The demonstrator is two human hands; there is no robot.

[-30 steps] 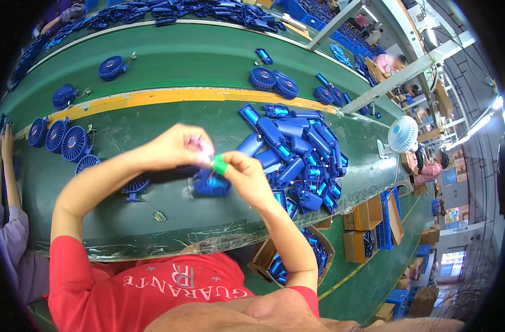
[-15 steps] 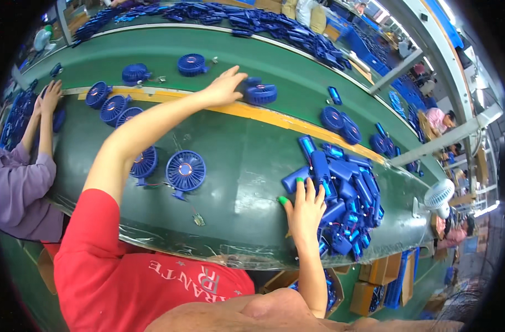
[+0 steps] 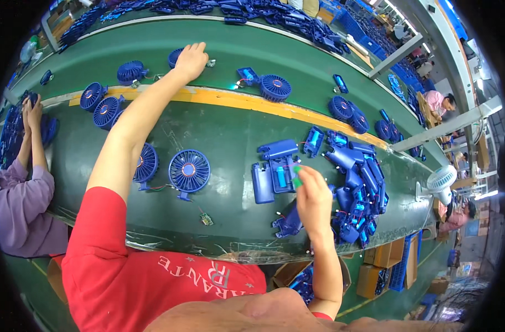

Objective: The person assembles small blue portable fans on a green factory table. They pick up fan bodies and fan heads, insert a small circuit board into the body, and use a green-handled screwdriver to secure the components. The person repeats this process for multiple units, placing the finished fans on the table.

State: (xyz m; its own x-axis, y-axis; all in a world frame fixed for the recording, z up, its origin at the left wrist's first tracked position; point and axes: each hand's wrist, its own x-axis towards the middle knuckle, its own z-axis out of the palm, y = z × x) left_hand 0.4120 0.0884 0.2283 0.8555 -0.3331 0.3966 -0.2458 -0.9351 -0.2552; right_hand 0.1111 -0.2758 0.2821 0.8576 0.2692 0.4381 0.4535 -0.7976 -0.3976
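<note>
Head view: at the green bench's left edge, a co-worker in a purple sleeve [image 3: 17,205] is working with raised hands. Left hand [image 3: 190,60] is reaching far across the yellow stripe [image 3: 236,100] to the conveyor belt [image 3: 296,61], fingers curled down onto a blue fan head [image 3: 176,57]; cannot tell whether they are gripping it. Nearer the bench's front edge, an assembled blue fan [image 3: 188,171] is lying flat. Right hand [image 3: 313,199] is pinching a small green piece [image 3: 297,176] between fingertips, just beside an open blue handle shell [image 3: 275,177]. A heap of blue handles [image 3: 357,188] is lying toward the right edge.
</note>
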